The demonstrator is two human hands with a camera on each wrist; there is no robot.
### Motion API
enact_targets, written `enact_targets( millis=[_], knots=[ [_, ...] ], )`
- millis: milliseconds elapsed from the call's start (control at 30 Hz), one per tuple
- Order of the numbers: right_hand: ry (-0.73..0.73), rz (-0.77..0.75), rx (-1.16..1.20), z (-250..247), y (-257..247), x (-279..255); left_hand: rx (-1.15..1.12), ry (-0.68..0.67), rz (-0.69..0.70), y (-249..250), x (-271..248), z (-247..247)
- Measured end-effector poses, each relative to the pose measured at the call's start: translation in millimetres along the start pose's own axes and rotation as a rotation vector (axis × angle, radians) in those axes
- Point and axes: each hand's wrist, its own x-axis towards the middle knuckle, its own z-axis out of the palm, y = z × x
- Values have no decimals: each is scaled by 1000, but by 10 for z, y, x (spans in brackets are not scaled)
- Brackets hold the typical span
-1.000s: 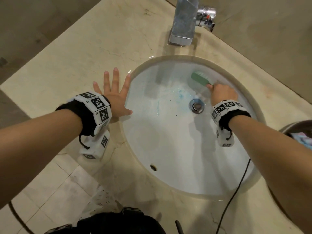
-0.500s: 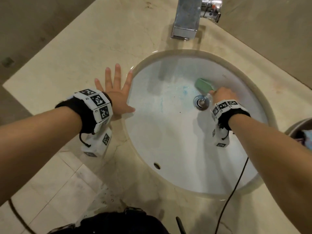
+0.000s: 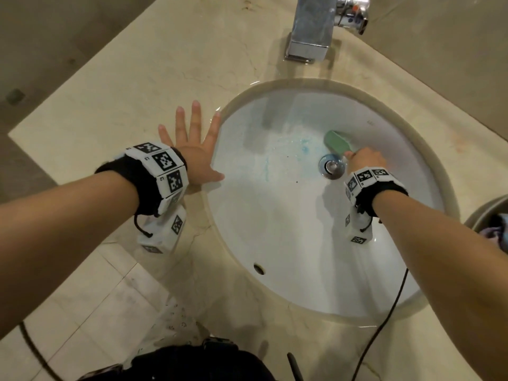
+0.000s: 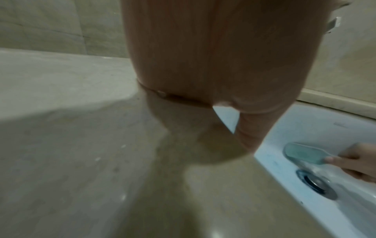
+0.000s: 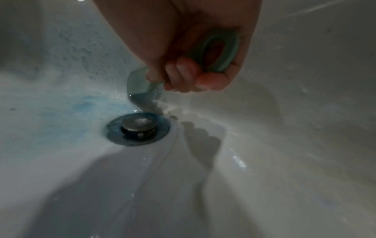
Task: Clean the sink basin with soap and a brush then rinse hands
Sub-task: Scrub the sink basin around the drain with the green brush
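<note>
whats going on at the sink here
A person is scrubbing the sink basin. Their right hand grips a green brush by its handle, with the bristles down on the basin just beside the drain. Blue soap is smeared on the basin near the drain. The left hand rests flat, fingers spread, on the counter at the basin's rim. No water shows running from the tap.

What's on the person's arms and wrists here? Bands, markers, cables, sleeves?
Both forearms are bare, no sleeves. Each wrist carries a black fabric cuff wrapped by a white band of square black-and-white coded markers: left wrist band, right wrist band. A white marker-covered box hangs under each wrist, tied with black cord. A thin black cable trails below the right forearm.
</note>
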Motion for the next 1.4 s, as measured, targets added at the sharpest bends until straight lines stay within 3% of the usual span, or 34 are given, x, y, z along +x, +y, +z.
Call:
enact_targets(
  millis=[367, 700, 933, 1133, 1400],
  knots=[
    [194, -71, -11, -226, 93, -174, 6, 9, -8, 12, -7, -5],
    [49, -45, 32, 26, -29, 48, -4, 22, -2, 0, 25, 25],
    [139, -107, 23, -222, -63, -51, 18, -3, -1, 5, -6, -15],
    [106, -102, 46, -181, -170, -88, 2, -34, 0, 6, -24, -37],
    [151, -282, -32, -186, -750, -161, 4, -41, -1, 12, -18, -46]
  ],
)
